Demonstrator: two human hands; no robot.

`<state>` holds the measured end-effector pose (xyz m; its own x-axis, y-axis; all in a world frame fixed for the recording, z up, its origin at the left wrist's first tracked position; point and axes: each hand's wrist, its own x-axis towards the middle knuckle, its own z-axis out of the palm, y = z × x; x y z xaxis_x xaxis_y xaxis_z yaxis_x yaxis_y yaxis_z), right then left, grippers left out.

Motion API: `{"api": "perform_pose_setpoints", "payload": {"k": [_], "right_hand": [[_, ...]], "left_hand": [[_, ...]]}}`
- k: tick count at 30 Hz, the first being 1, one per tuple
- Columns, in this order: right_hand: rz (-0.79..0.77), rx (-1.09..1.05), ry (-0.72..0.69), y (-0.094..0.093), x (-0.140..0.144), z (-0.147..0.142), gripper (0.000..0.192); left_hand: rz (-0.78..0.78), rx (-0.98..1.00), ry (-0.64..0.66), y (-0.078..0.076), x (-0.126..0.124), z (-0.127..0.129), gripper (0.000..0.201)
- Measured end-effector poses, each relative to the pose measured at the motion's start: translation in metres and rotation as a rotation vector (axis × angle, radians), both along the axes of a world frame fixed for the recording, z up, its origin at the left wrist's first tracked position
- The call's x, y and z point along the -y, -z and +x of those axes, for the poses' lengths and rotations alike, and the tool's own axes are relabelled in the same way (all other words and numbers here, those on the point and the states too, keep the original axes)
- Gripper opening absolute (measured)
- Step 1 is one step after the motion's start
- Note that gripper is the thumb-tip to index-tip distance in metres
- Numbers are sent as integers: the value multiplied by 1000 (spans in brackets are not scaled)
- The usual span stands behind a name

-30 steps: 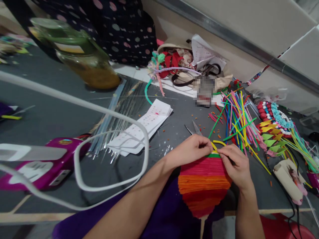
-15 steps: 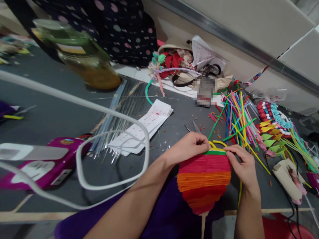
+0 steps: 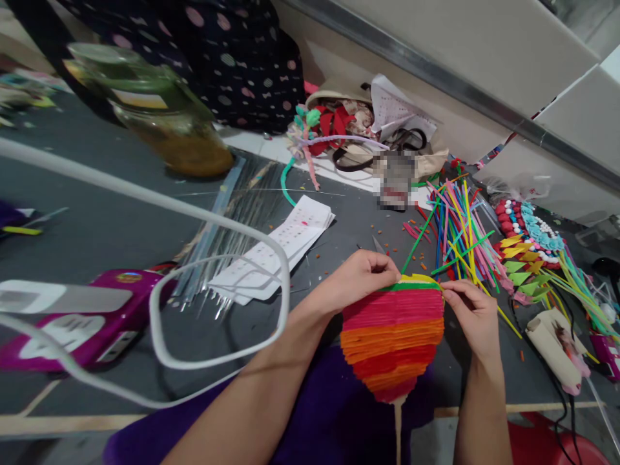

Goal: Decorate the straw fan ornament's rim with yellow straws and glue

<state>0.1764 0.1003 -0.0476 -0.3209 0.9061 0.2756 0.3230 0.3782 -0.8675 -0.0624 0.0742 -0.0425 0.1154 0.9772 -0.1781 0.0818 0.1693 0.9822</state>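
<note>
A fan-shaped piece [image 3: 392, 342] on a thin pale stick is covered in rows of red, orange and pink pipe cleaners, with a green row near its top. It hangs over my lap at the table's front edge. Along its upper edge runs a yellow pipe cleaner [image 3: 420, 278]. My left hand [image 3: 372, 271] pinches that strip and the fan's top left corner, fingertips together. At the top right corner, my right hand [image 3: 469, 307] pinches the strip's other end between thumb and forefinger. The fingertips partly cover both ends.
Loose coloured pipe cleaners [image 3: 465, 232] lie beyond my right hand. Scissors [image 3: 379, 245] poke out behind my left hand. A white cable [image 3: 285, 284] loops beside my left arm, near folded paper [image 3: 290, 245], a purple glue gun box [image 3: 97, 316] and a jar [image 3: 159, 116].
The yellow pipe cleaner, earlier arched up in a loose loop, now lies flatter along the fan's top edge. Both hands and the fan have shifted slightly.
</note>
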Motion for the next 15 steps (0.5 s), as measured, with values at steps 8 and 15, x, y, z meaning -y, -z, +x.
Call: {"api": "perform_pose_setpoints", "payload": {"k": [8,15], "right_hand": [[-318,-160,3,2,1,3,15],[-415,-261,16,14,-4,4,17]], "left_hand": [[-16,37,-11,-1,0,-2,21],[11,60,-8,-1,1,-4,20]]}}
